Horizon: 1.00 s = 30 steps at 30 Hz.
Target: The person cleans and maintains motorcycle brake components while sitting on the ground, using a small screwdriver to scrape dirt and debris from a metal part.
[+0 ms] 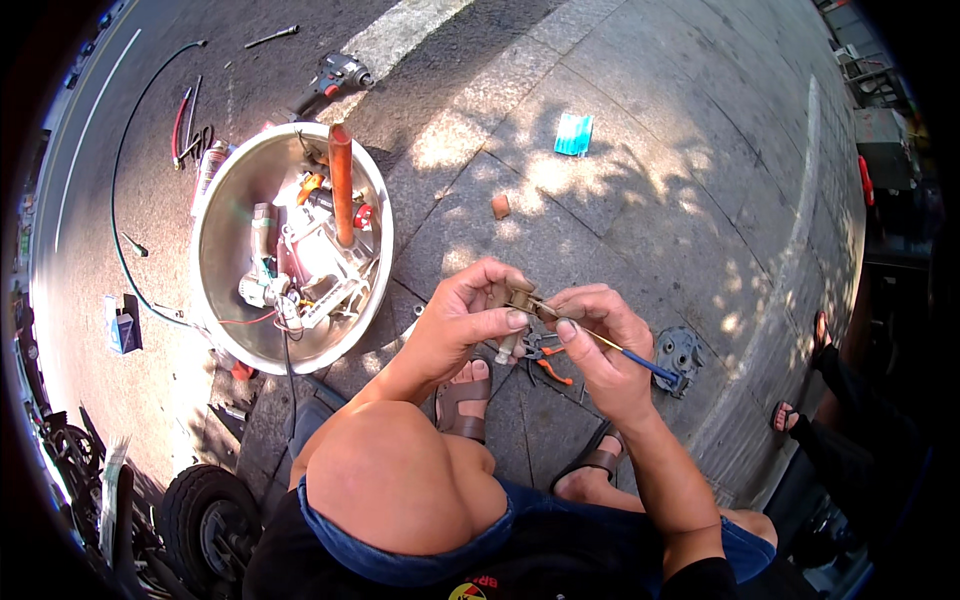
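Note:
Above my feet, my left hand [468,312] is closed around a small dull-brown metal part [520,299], with a pale cylindrical end [508,348] hanging below the fingers. From the right, my right hand [610,355] pinches a slim tool [645,362] with a yellowish shaft and blue end. Its front tip meets or lies very near the metal part; the fingers hide the exact contact. On the paving under my hands lie pliers [553,374] with orange handles. A round grey metal casting [682,352] rests just right of my right hand.
At left stands a large metal basin [372,310] full of tools and parts, an orange-red handle [341,185] rising from it. Beyond lie a cordless power tool [335,82] and a blue packet [573,134]. A wheel [212,530] sits at lower left. Another person's feet [785,416] are at right.

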Each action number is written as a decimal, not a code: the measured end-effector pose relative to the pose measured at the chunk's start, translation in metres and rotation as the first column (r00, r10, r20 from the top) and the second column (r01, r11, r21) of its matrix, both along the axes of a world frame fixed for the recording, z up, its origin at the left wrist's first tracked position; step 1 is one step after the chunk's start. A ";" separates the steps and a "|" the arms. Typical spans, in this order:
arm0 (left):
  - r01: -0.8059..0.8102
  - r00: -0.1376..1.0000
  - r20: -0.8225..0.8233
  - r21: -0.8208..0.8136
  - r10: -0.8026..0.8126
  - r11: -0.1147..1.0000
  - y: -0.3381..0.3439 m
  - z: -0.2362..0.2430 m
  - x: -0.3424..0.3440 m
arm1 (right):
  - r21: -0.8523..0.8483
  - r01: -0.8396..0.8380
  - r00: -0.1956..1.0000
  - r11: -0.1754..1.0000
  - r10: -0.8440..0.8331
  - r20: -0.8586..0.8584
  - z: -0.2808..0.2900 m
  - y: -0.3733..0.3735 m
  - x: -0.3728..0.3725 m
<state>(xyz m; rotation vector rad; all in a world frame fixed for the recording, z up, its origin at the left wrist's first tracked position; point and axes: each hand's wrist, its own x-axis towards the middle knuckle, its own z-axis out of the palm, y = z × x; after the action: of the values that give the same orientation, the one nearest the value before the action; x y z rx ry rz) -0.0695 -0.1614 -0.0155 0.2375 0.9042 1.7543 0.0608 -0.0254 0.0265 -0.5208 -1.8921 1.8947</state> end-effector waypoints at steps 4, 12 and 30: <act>0.032 0.988 0.150 0.067 -0.042 0.997 -0.001 0.002 0.001 | 0.092 -0.146 0.989 0.985 0.145 0.016 0.001 0.010 0.004; 0.011 0.988 0.155 0.058 -0.020 0.998 -0.001 -0.002 0.001 | 0.072 0.023 1.000 0.997 -0.023 0.000 0.004 -0.004 -0.005; 0.056 0.984 0.168 0.070 -0.067 0.996 -0.001 -0.011 0.003 | 0.395 -0.075 0.997 0.916 0.074 0.017 0.009 0.007 -0.002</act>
<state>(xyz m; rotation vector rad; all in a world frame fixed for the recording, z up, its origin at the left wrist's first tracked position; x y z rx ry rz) -0.0668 -0.1619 -0.0266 0.1533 0.7103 1.7199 0.0585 -0.0185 0.0360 -0.3223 -2.2459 1.4885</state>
